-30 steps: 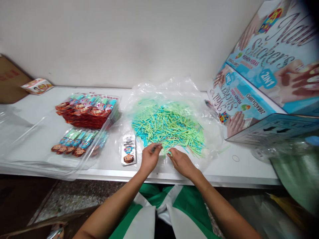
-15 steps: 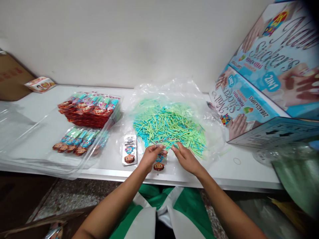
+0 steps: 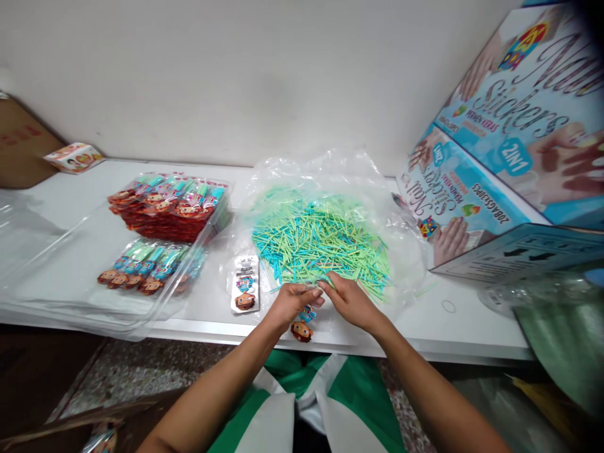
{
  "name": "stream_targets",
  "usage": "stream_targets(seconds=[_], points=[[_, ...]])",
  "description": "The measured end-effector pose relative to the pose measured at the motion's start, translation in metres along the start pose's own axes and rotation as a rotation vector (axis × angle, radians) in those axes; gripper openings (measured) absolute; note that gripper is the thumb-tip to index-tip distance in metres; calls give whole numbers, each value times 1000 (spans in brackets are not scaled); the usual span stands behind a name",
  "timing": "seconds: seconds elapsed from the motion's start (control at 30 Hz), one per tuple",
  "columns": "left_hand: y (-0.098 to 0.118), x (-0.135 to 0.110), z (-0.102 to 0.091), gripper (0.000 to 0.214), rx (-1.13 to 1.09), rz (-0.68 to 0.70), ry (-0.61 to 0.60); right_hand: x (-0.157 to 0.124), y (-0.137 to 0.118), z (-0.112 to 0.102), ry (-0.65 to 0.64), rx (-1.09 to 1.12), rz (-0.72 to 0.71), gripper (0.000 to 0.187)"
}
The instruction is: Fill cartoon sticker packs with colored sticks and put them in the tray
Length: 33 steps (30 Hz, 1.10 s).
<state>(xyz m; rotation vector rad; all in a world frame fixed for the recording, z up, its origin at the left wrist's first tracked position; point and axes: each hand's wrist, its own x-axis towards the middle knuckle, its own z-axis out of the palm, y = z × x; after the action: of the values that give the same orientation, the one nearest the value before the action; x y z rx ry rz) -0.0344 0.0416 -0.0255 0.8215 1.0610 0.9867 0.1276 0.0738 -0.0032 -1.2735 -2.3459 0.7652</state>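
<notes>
At the table's front edge, my left hand (image 3: 291,306) is closed on the top of a small clear packet (image 3: 302,331) printed with a brown-haired cartoon figure. My right hand (image 3: 350,299) pinches a few green and blue sticks (image 3: 324,279) at the packet's top, its fingertips meeting those of the left. Whether the stick ends are inside the packet is hidden by the fingers. Just beyond both hands lies a heap of thin green and blue sticks (image 3: 321,242) on a crumpled clear plastic bag (image 3: 406,251). Left of my hands is a stack of flat cartoon-printed packets (image 3: 245,284).
Clear plastic trays (image 3: 51,277) stand at the left, near stacked filled packets (image 3: 165,211) and a row of more (image 3: 144,267). A large Nail Stickers box (image 3: 504,145) rises at the right. A rubber band (image 3: 448,306) lies before it. A wall (image 3: 236,82) closes the back.
My right hand has moved left so that its fingertips meet my left hand. The packet has shifted slightly toward me and tilted, its lower end now over the table edge.
</notes>
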Motion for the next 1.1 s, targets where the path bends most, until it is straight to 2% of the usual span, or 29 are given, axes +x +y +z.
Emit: stream_targets(seconds=[0.17,0.33,0.43,0.6,0.7,0.9,1.1], points=[[2,1,0,41,-12,4,-26,-2,-3,-4,-32,-60,-13,25],[2,2,-5,32,82,76,36,-2,-4,-12,-84,-4,-78,29],[3,2,-7,27,102,84,80,-2,-4,-19,-107,26,-66,35],[0,2,-6,25,135,84,63,1,-5,-32,-297,-13,-58,44],[0,1,-7,24,278,134,59,4,-6,-37,-388,-47,-73,48],[6,-5,-9,26,740,323,87,11,-11,-41,-544,-186,-68,57],[6,-7,-10,18,1054,485,39,19,-16,-40,-666,-385,-61,70]])
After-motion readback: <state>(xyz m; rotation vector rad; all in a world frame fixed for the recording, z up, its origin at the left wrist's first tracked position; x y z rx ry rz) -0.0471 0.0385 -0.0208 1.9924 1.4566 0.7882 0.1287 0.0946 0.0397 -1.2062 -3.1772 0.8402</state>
